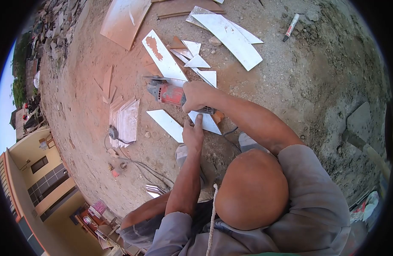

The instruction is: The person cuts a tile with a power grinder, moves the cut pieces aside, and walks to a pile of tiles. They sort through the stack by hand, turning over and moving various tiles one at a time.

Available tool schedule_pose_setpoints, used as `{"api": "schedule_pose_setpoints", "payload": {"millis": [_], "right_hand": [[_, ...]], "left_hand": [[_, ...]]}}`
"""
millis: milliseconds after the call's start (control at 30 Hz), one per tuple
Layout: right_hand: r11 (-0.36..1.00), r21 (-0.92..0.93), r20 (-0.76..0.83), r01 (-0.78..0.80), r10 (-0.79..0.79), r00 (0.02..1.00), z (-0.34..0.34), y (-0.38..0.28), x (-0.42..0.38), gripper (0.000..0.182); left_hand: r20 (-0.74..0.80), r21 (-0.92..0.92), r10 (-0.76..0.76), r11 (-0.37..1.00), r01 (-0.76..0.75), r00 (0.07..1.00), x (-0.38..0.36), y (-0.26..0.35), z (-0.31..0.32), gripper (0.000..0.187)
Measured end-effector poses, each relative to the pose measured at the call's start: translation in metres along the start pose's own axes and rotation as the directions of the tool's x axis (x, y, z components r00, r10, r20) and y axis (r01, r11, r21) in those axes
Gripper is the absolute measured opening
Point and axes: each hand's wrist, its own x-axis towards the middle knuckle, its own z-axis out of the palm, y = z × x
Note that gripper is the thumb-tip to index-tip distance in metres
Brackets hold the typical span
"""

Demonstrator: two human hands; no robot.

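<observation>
My right hand is wrapped round the body of a red and grey angle grinder, whose disc sits at the far left end. Just below it, my left hand pinches the edge of a white tile piece lying under the grinder's rear. A second cut tile piece rests on the ground left of that hand. Beyond the grinder lies a longer white tile strip with a brown worn patch; its near end reaches close to the disc. Whether the disc touches any tile cannot be made out.
Triangular offcuts and long white strips lie ahead. A stack of tile pieces stands left, with a grey plug-like piece on it and cables below. A marker-like tube lies far right. A large tile is upper left.
</observation>
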Motion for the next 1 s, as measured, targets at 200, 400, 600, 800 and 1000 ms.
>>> {"api": "schedule_pose_setpoints", "payload": {"millis": [200,400,600,800,1000], "right_hand": [[1.000,0.008,0.010,-0.009,0.009,1.000,-0.002,0.001,-0.007,0.056],[1.000,0.000,-0.025,0.019,-0.019,1.000,-0.002,0.003,-0.011,0.057],[0.999,-0.035,0.011,0.001,-0.001,1.000,-0.007,0.002,-0.013,0.059],[0.999,-0.035,0.039,-0.028,0.029,0.999,-0.007,0.005,-0.015,0.058],[0.999,-0.028,0.039,-0.027,0.029,0.999,-0.009,0.005,-0.021,0.057]], "left_hand": [[-0.051,0.050,-0.052,0.997,0.054,0.997,0.001,-0.006,0.007,0.061],[-0.062,0.036,-0.028,0.999,0.030,0.998,0.003,-0.011,0.009,0.060],[-0.084,0.029,0.023,0.999,-0.021,0.996,0.001,-0.011,0.009,0.060],[-0.073,-0.011,0.018,1.000,-0.019,0.997,0.005,-0.020,0.013,0.058],[-0.065,-0.031,0.017,0.999,-0.019,0.998,0.006,-0.019,0.012,0.057]]}}
